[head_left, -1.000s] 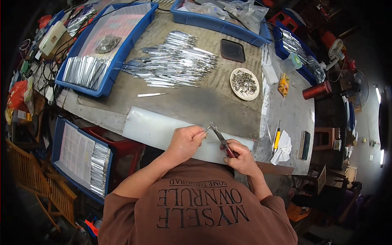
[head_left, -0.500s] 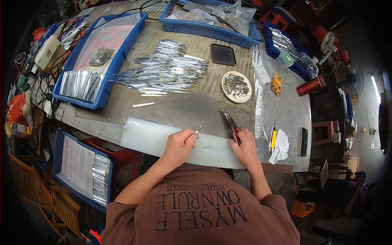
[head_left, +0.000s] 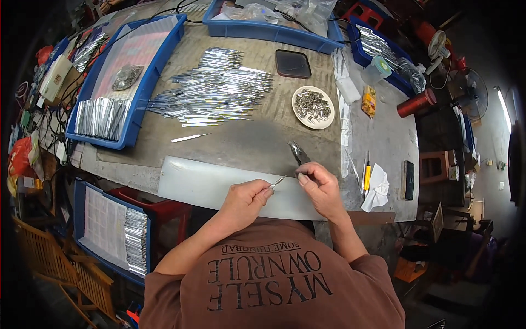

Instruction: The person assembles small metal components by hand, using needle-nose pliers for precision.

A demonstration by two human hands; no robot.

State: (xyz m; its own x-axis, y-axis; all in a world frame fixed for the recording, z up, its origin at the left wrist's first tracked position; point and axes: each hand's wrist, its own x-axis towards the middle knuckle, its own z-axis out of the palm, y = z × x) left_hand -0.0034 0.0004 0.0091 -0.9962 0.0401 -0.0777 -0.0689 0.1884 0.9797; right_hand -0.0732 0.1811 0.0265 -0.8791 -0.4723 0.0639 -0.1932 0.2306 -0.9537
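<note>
Right now, nearest to me at the front edge of the worktop point(head_left: 246, 145), my left hand point(head_left: 245, 198) has its fingers point(head_left: 267, 191) pinched shut on 1 end of a thin metal pin point(head_left: 278, 181), which sits just above the white sheet point(head_left: 203, 183) laid along that edge. My right hand point(head_left: 320, 183) meets the pin's other end with thumb and forefinger closed near it, and the same hand seems to carry the pliers point(head_left: 298, 153), whose nose points away from me. Whether the pliers' handles are squeezed I cannot tell.

As I judge it, the main risk is the pin slipping: it is slim and shiny, held only by fingertips, and a small twist could drop it onto the white sheet or off the front edge. With the right hand doing 2 jobs, the pliers could also swing and nick a finger.

Further out, 1 loose pin point(head_left: 189, 138) lies alone left of centre, easy to brush aside. Beyond it, the big heap of metal pins point(head_left: 213, 90) and the round dish of small parts point(head_left: 313, 107) stand near the centre; a careless reach could scatter either. The blue tray point(head_left: 164, 60) at the far left corner looks safe.
</note>
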